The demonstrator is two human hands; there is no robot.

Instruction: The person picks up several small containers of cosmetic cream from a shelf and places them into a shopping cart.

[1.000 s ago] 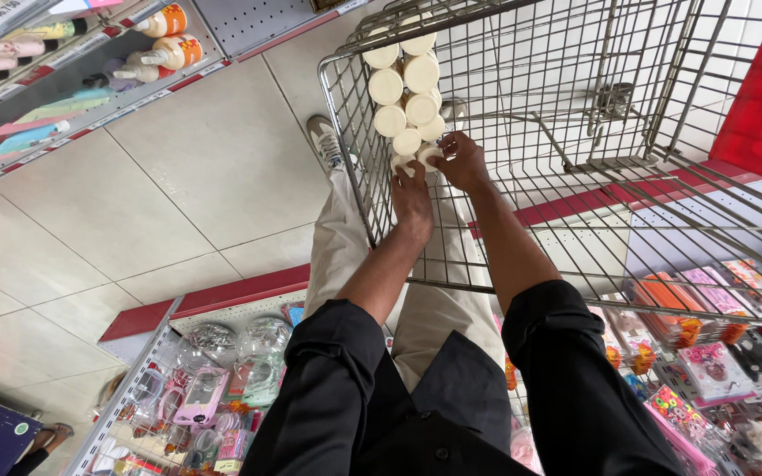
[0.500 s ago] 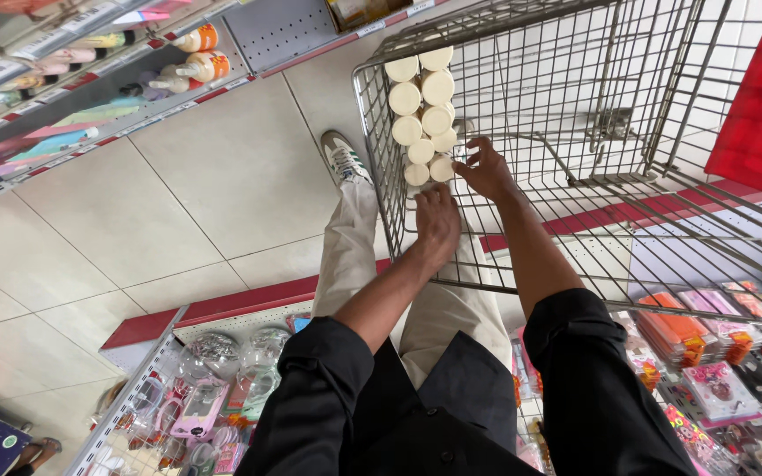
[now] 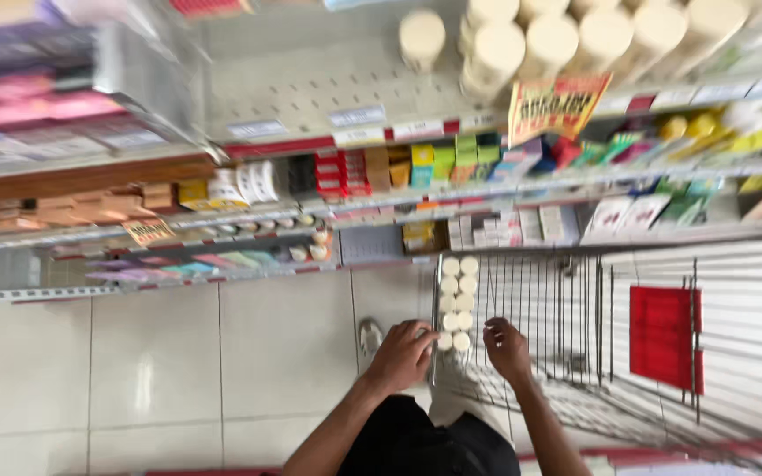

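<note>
- Head view: cream round-lidded containers [image 3: 457, 300] stand in two rows at the wire cart's [image 3: 575, 353] near-left corner.
- Left hand [image 3: 403, 353] grips the cart's rim; right hand [image 3: 506, 348], fingers curled, hovers beside the lowest containers.
- They look light, rigid and smooth: pinch each around its sides.

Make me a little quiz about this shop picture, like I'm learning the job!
1. True or false: the cart holds a row of round cream-coloured bottles along its end wall.
2. Which hand is on the end of the cart, beside the bottles: A) the left hand, B) neither?
3. What colour is the flap on the cart?

Key:
1. True; they stand in two columns inside the wire wall.
2. A. The right hand is inside the cart, near the lowest bottles; whether it holds one cannot be told.
3. Red.
</note>
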